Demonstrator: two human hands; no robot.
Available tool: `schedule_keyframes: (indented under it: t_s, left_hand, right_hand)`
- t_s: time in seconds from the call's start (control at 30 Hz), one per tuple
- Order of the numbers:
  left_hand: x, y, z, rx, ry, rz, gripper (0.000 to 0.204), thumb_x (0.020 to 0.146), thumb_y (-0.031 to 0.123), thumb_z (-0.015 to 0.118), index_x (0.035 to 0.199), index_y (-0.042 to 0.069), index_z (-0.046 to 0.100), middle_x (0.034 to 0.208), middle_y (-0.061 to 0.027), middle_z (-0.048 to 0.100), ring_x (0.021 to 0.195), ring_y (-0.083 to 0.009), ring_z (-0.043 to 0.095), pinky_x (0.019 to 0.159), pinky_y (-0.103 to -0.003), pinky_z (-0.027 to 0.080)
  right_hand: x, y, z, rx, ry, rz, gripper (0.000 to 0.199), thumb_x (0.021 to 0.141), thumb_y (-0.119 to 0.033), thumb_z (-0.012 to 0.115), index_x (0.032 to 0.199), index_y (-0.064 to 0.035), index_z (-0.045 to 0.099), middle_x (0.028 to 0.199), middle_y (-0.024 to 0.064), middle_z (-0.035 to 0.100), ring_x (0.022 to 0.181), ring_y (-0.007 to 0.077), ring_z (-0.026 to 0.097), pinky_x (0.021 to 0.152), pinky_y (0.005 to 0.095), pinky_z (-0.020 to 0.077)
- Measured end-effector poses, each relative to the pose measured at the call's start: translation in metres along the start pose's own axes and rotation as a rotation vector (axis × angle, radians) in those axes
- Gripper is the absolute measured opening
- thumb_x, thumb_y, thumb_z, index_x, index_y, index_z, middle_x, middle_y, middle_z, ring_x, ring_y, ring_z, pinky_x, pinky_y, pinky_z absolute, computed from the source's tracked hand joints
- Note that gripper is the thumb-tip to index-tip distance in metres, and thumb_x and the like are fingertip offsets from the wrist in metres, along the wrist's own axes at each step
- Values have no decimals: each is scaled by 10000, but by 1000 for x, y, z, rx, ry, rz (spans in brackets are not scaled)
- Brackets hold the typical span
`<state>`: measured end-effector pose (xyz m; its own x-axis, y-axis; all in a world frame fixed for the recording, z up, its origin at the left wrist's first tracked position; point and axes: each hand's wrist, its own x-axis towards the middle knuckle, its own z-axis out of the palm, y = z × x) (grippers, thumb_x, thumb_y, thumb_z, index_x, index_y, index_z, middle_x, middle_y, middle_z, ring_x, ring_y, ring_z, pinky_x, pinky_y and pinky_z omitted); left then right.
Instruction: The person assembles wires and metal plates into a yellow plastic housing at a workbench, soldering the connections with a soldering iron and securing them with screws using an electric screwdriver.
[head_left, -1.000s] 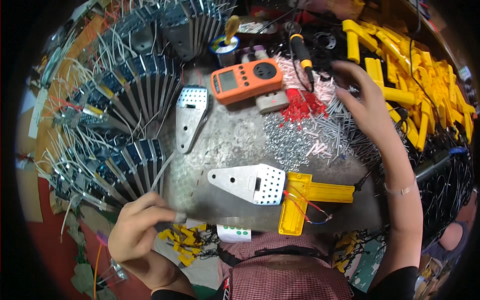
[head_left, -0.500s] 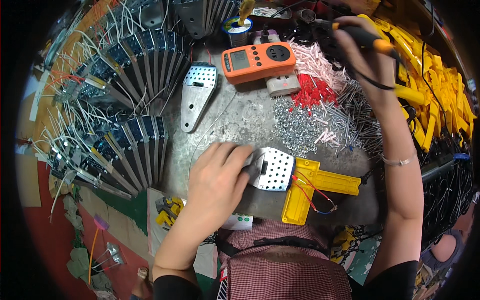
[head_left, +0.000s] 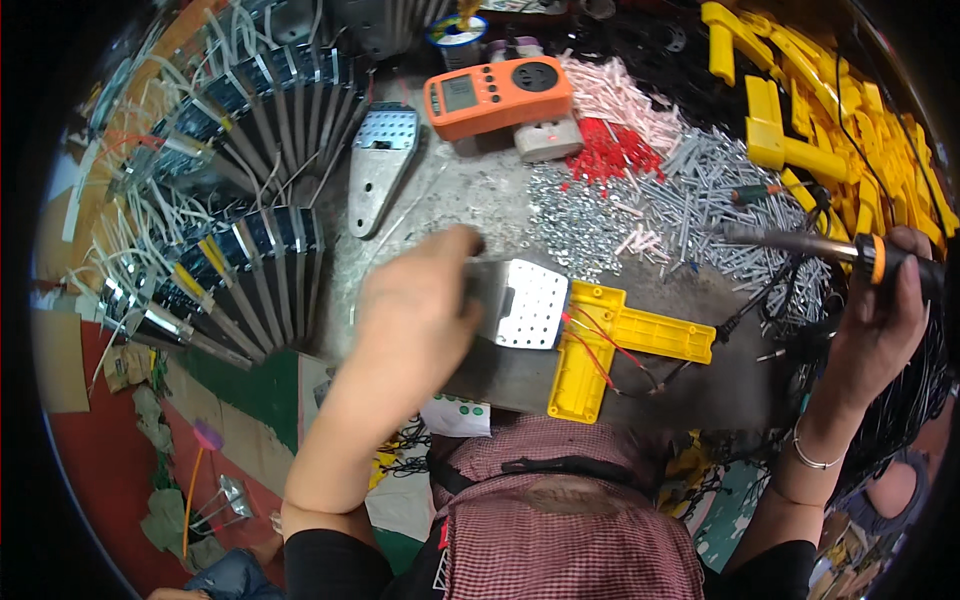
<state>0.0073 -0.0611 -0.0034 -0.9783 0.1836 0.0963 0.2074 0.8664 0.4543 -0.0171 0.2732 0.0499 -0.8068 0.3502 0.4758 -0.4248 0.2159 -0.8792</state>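
Note:
My left hand [head_left: 415,305], smeared by motion, grips the left end of a perforated metal plate [head_left: 533,306]. Its fingers cover the plate's narrow end. Thin red wires run from the plate's right edge over an open yellow plastic handle shell [head_left: 578,380], which lies beside it near the bench's front edge. At the right, my right hand [head_left: 885,320] is closed round the dark handle of a soldering iron [head_left: 815,245]. The iron's metal barrel points left, over a heap of long screws [head_left: 715,185].
An orange plug-in meter [head_left: 500,95] stands on a white socket behind small nuts [head_left: 575,215] and red pieces [head_left: 618,150]. Fanned metal plates with wires [head_left: 270,270] fill the left. Yellow shells [head_left: 840,130] pile up at the far right. Another tapered plate [head_left: 380,175] lies behind my left hand.
My right hand has come down from the far right of the bench toward the near right, carrying the soldering iron, whose barrel now shows. The view has shifted slightly. My left hand stays at the plate.

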Motion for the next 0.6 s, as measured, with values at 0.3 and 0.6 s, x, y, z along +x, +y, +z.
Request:
schedule_keyframes:
  t_s: [0.3, 0.6]
  left_hand:
    - [-10, 41, -6, -319, 90, 335, 313, 625, -43, 648, 919, 49, 697, 848, -93, 558, 719, -256, 545, 581, -331, 451]
    - [0, 61, 14, -200, 226, 589, 401, 610, -42, 679, 1002, 33, 717, 736, -50, 585, 665, -231, 539, 575, -320, 460]
  right_hand:
    - [-31, -7, 10, 167, -294, 244, 318, 897, -314, 564, 902, 3, 535, 709, 32, 510, 452, 19, 326, 434, 168, 254]
    - [-45, 0, 9, 127, -172, 389, 309, 889, -323, 562, 886, -15, 538, 650, -5, 486, 459, 17, 317, 435, 172, 225]
